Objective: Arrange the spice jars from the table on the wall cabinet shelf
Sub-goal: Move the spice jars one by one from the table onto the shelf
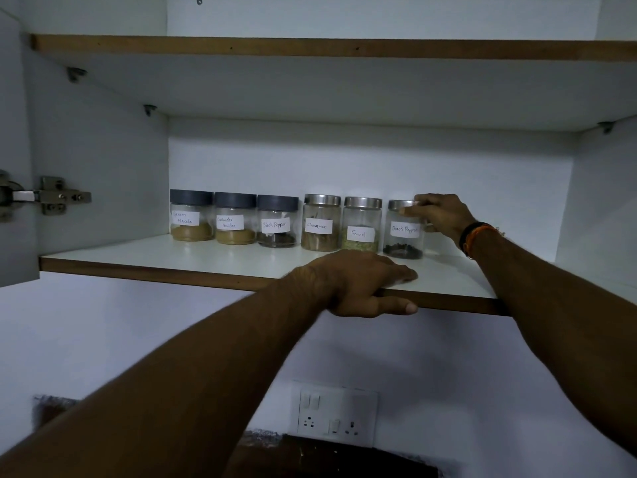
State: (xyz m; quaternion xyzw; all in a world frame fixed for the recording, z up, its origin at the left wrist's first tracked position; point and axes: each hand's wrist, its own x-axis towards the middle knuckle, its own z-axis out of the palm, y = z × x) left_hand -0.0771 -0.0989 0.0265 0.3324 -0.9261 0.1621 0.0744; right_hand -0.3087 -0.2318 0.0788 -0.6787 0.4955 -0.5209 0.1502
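Six labelled glass spice jars stand in a row at the back of the white cabinet shelf. From the left come three grey-lidded jars: garam masala, coriander powder and black pepper. Steel-lidded cinnamon and fennel jars follow. At the row's right end is a second, steel-lidded black pepper jar, standing upright on the shelf. My right hand grips it around the lid and upper side. My left hand holds the shelf's front edge, fingers on top and thumb underneath.
An upper shelf spans the cabinet above the jars. The door hinge sits on the left wall. Below the cabinet, a white switch and socket plate is on the wall above a dark surface. Bare shelf lies right of the jars.
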